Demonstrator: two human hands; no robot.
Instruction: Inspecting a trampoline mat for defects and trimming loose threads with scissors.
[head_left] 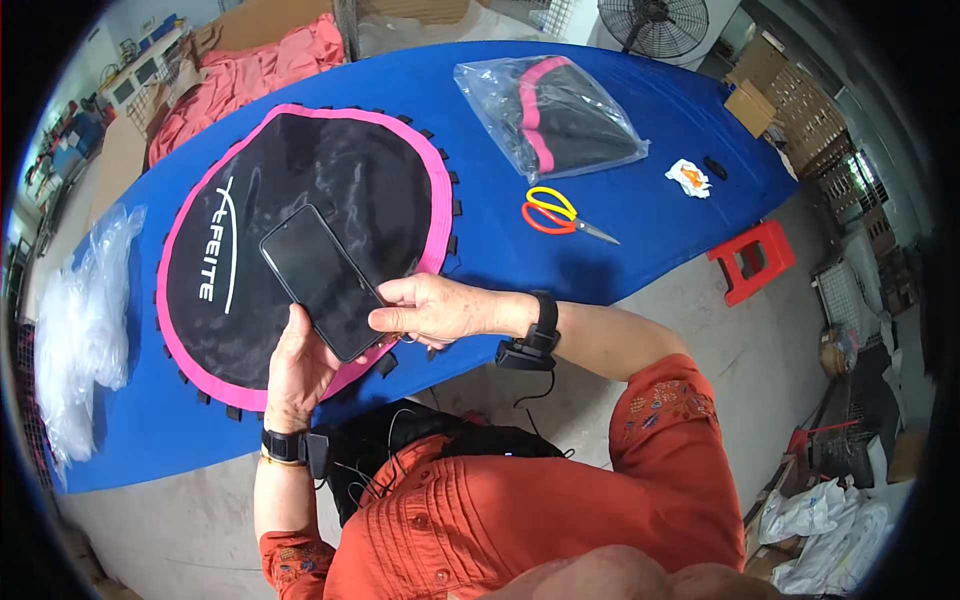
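Note:
A black smartphone [318, 275] with a dark screen is held between both my hands, tilted above the cloth. My left hand [303, 365] grips its lower left edge, thumb along the side. My right hand [430, 308] pinches its lower right edge between thumb and fingers. Beneath the phone lies a round black mesh trampoline mat [330, 160] with a pink border and black loops around its rim. Farther right, scissors [568, 218] with one yellow and one red handle lie beside a clear bag [585, 115] holding a folded black and pink mat.
Everything rests on a blue-covered table [400, 75]. Clear plastic bags [90, 330] are heaped at its left end. A crumpled white wrapper [688, 178] and a small black object [715, 167] lie at the right. Beyond the table are a red stool [750, 262] and a fan [653, 22].

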